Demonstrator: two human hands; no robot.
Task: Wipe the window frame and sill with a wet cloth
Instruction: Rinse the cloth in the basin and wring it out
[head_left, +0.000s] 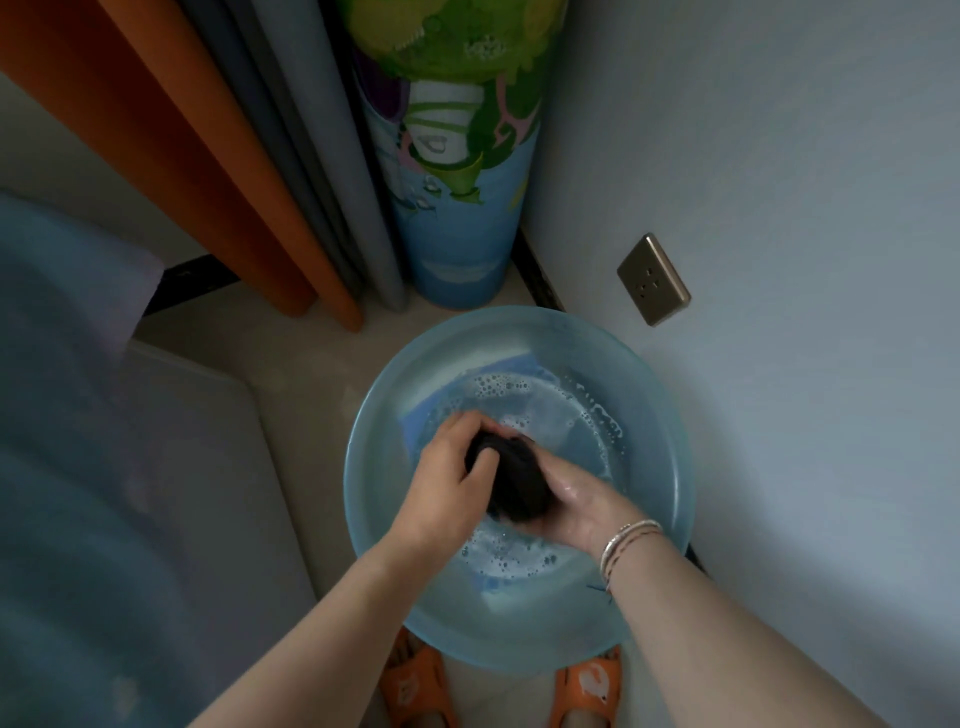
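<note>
**Both hands wringing a dark cloth over the basin**

Forearms first, both reaching down from the bottom edge of my view, the right wrist wearing a stack of thin bracelets (626, 545). Below them I can see two orange slippers (587, 686) on the floor, toes tucked against the near side of the basin.

Now the hands. Left hand (447, 478) comes in from above, fingers curled over the top of the dark cloth (511, 480), grip wrapped tight round it. Right hand (579, 501) sits under and beside the same bundle, palm up and wet, fingers curled round its lower end. So both are clutching the cloth, which is bunched into a dark wad, held just above the water in the middle of the basin.

Pale blue basin (670, 467) sits on the floor, soapy water (571, 415) inside with bubbles ringing the edge.

Beyond it, a colourful rolled mat (457, 208) stands in the corner beside grey and orange curtains (249, 182). A brass-coloured wall socket (653, 279) is on the right wall. A bed (104, 467) fills my left side.
</note>
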